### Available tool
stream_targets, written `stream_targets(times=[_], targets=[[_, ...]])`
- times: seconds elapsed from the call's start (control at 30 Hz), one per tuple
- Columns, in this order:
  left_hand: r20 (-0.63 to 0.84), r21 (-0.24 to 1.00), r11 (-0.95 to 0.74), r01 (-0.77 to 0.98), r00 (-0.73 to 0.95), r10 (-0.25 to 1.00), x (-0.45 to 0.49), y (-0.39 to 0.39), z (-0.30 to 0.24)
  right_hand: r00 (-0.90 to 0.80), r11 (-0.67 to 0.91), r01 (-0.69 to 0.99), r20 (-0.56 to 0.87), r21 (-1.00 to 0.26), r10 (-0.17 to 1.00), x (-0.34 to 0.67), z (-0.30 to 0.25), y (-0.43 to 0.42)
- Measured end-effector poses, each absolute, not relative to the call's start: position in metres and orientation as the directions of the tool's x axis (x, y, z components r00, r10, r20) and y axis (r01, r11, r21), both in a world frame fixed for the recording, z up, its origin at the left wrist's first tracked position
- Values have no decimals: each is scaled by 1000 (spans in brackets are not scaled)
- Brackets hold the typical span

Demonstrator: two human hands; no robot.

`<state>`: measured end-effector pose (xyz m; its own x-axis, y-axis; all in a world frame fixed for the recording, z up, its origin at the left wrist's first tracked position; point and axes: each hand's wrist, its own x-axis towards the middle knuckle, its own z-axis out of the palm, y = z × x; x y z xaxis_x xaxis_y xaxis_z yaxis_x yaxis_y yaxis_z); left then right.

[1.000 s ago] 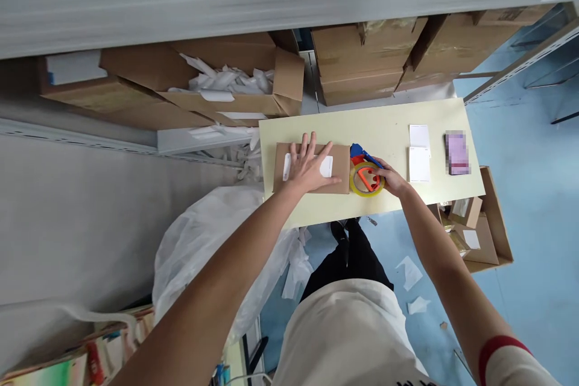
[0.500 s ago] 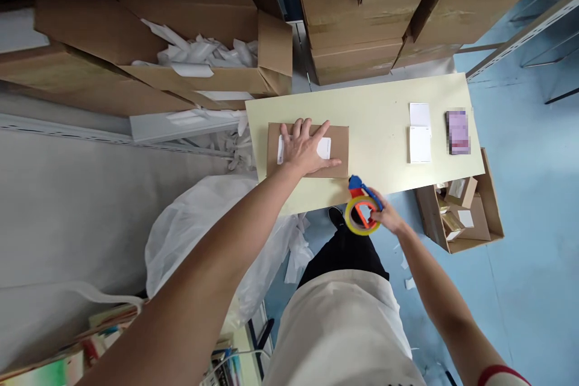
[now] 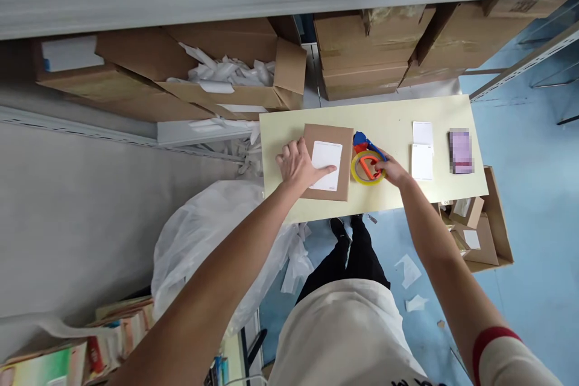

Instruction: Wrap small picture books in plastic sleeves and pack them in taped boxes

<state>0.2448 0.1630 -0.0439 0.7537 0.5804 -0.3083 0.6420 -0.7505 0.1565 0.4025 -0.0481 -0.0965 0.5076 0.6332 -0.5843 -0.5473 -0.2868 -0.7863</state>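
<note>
A flat brown cardboard box lies on the pale yellow table, with a white label on its top. My left hand grips the box at its left side, thumb across the label and fingers bent beyond the edge. In my right hand is a tape dispenser with blue and red parts and a yellow-rimmed roll. It is held just right of the box, close to its right edge. My palm hides part of the handle.
White cards and a blurred purple pack lie on the table's right. An open carton with small boxes stands beyond that end. Left are a plastic bag and a shelf carton of white scraps. Large cartons stand behind.
The box has turned, its longer side now running front to back, and sits further right. My left hand has shifted to its left side. The tape dispenser has moved up over the table beside the box.
</note>
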Motion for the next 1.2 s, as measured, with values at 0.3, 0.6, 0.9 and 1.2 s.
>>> stream_targets(times=[0.3,0.6,0.9,1.2], targets=[[-359,240,-886,396,885,298,284,187,-49,352,-395,-478,-583,-785,732,435,-92,-32],[-394,225,-877,424,863,316,282,182,-46,316,-487,-431,-632,-760,707,394,-94,-100],[-363,234,-791,566,805,469,277,174,-51,486,-374,-569,-666,-733,565,258,-109,-162],[-247,197,-584,788,616,748,232,141,-55,449,-414,-563,-686,-715,573,365,-101,-86]])
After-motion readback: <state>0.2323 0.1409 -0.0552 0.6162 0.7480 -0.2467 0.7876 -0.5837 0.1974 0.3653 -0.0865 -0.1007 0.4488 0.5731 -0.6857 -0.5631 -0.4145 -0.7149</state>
